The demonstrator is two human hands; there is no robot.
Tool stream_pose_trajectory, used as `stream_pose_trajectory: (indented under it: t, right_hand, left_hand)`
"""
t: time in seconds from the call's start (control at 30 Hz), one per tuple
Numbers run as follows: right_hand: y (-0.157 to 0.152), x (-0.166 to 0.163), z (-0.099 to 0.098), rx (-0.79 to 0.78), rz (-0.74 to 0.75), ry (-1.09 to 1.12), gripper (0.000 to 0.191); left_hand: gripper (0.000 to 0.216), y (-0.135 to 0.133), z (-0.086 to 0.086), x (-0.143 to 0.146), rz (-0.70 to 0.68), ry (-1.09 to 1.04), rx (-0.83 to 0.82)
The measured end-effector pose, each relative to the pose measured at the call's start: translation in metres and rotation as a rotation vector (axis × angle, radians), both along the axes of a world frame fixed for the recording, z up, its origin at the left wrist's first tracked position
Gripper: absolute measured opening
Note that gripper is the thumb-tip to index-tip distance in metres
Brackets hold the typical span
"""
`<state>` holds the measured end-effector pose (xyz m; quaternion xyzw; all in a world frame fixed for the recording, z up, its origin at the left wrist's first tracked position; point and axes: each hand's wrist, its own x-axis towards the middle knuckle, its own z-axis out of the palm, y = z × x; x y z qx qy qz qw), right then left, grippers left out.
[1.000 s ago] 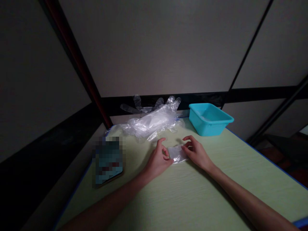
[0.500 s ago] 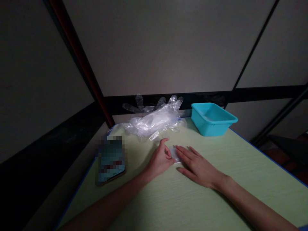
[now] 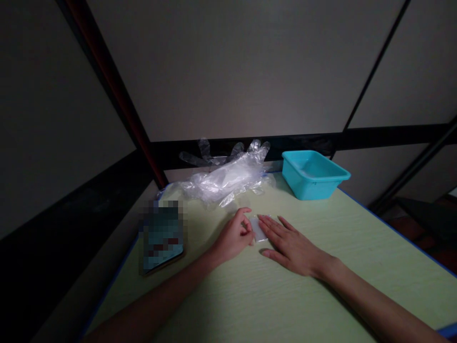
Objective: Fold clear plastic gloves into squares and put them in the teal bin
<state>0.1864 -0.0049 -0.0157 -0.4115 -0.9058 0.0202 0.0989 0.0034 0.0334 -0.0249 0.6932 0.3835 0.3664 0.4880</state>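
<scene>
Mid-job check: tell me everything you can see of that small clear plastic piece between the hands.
The plastic piece is small, thin and translucent, whitish in the dim light, seemingly folded into a compact rectangle. It lies flat on the green table. The right hand lies open, fingertips on its right side; the left hand touches its left edge with curled fingers.

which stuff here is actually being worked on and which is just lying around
In hand: small folded clear plastic piece, pinched by the left hand, pressed flat under the right hand.
Lying about: heap of clear plastic gloves; turquoise plastic tub; flat dark rectangular device, on the pale green table.
</scene>
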Motion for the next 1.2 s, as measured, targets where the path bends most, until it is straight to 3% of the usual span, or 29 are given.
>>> stream_pose_trajectory:
  t: [0.07, 0.17, 0.27, 0.33, 0.63, 1.2]
  right_hand:
    - [0.000, 0.000, 0.001, 0.016, 0.000, 0.006, 0.065]
    - [-0.001, 0.001, 0.001, 0.058, -0.003, 0.008, 0.068]
    - [-0.001, 0.001, -0.002, 0.091, -0.004, 0.018, 0.069]
    - [-0.001, 0.002, -0.004, 0.091, -0.015, 0.013, 0.070]
    - [-0.001, 0.000, -0.002, 0.045, -0.035, -0.030, 0.073]
    - [0.000, 0.001, -0.004, 0.025, -0.042, -0.023, 0.074]
  left_hand:
    - [0.042, -0.004, 0.003, -0.002, 0.028, 0.090, 0.100]
    - [0.036, -0.014, 0.011, -0.006, 0.051, 0.320, 0.397]
    - [0.042, -0.023, 0.016, -0.008, -0.046, 0.554, 0.666]
    - [0.050, -0.027, 0.016, -0.009, -0.117, 0.677, 0.741]
    - [0.052, -0.027, 0.010, -0.010, -0.206, 0.906, 0.746]
    - [0.053, -0.025, 0.010, -0.009, -0.209, 0.955, 0.774]
